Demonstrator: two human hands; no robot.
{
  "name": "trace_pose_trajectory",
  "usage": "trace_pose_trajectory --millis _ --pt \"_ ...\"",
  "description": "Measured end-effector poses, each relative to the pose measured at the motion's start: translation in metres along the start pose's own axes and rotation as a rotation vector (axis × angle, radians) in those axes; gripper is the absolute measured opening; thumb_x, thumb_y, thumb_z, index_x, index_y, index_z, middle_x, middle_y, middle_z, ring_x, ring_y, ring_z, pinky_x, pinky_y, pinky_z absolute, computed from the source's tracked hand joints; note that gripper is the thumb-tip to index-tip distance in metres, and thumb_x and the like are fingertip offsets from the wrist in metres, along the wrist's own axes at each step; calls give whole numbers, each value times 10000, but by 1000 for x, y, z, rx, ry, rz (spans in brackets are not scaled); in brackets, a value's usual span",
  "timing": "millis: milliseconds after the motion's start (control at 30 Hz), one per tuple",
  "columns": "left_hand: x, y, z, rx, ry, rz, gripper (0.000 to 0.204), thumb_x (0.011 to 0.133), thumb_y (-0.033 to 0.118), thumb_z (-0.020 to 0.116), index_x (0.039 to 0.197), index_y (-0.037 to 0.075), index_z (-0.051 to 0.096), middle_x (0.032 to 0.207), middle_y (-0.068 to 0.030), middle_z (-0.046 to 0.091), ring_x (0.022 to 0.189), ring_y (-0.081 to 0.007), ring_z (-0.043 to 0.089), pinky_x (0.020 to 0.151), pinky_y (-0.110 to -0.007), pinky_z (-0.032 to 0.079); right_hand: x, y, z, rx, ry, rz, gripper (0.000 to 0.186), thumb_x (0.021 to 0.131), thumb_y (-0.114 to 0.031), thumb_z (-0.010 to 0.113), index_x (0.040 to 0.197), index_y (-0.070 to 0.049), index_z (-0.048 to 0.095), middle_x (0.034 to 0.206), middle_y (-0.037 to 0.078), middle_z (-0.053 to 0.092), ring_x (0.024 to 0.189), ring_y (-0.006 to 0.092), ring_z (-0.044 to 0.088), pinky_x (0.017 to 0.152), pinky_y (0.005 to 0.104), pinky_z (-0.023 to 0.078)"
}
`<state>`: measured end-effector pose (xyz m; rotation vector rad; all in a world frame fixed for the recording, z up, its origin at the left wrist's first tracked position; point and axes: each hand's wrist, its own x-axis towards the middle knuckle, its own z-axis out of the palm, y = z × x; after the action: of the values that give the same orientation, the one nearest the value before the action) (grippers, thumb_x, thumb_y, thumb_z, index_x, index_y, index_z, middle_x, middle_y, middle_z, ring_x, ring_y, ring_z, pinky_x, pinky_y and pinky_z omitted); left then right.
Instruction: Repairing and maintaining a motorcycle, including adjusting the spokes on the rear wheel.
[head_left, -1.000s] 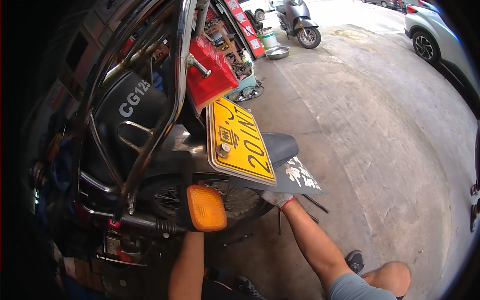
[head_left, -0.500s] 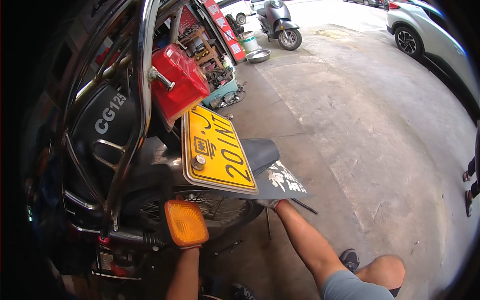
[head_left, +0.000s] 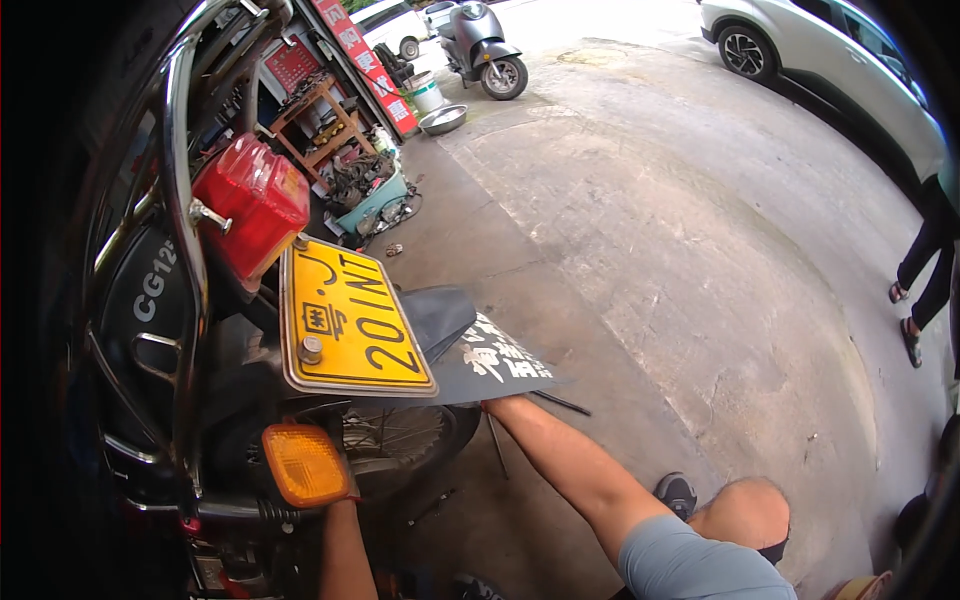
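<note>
From where I stand, the person is bent over the back end of a motorcycle (head_left: 150, 350), which takes up the left side of the concrete floor (head_left: 680, 280). The left forearm (head_left: 345, 550) rises to the orange indicator (head_left: 305, 465) and is lost behind it; the right forearm (head_left: 560, 450) reaches up to the lower edge of the dark mud flap (head_left: 505, 375). Both hands are hidden there, beside the rear wheel (head_left: 460, 430), so I can't tell whether the fingers are apart, together or clamped on anything. Above the wheel, a yellow plate (head_left: 350, 330) sits tilted, with a red tail light (head_left: 255, 205) over its upper left corner. Two thin dark rods (head_left: 562, 402) show below the flap (one sticks out to the right of the wrist, the other slants down beside the tyre). Toward the floor's far edge are a metal basin (head_left: 443, 120), a pale bucket (head_left: 427, 95) and a grey scooter (head_left: 475, 50). At its right edge, another person's legs (head_left: 930, 255) show near a white car (head_left: 830, 80).
</note>
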<state>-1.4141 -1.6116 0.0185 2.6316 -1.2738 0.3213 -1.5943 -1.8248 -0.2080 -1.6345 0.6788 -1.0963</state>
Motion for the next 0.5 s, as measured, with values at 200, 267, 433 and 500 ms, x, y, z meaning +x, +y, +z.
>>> trace_pose_trajectory --millis 200,267,433,500 --pt "28 19 9 235 -308 -71 475 942 253 411 1365 40 376 1366 -212 407 1265 -332 389 1056 -404 298 -4 -6 -16 57 5 68 480 902 -436 452 1240 -111 552 1276 116 542 1170 270 492 999 357 362" --pt "31 15 10 323 -390 -133 466 945 251 396 1362 42 382 1360 -218 412 1264 -338 390 1060 -410 289 3 -21 -5 95 -28 68 479 903 -433 450 1242 -110 550 1278 116 541 1170 269 492 998 356 363" --pt "37 -2 8 430 -482 -235 455 949 247 373 1357 44 391 1348 -227 422 1260 -348 392 1065 -418 277 20 -45 20 179 -115 70 477 907 -427 447 1248 -108 544 1282 116 537 1169 268 492 997 353 365" --pt "32 -4 14 404 -444 -215 455 947 246 375 1355 45 393 1344 -227 425 1257 -350 394 1064 -421 277 20 -46 23 205 -142 87 477 909 -425 445 1251 -107 541 1284 116 536 1169 267 492 996 352 366"
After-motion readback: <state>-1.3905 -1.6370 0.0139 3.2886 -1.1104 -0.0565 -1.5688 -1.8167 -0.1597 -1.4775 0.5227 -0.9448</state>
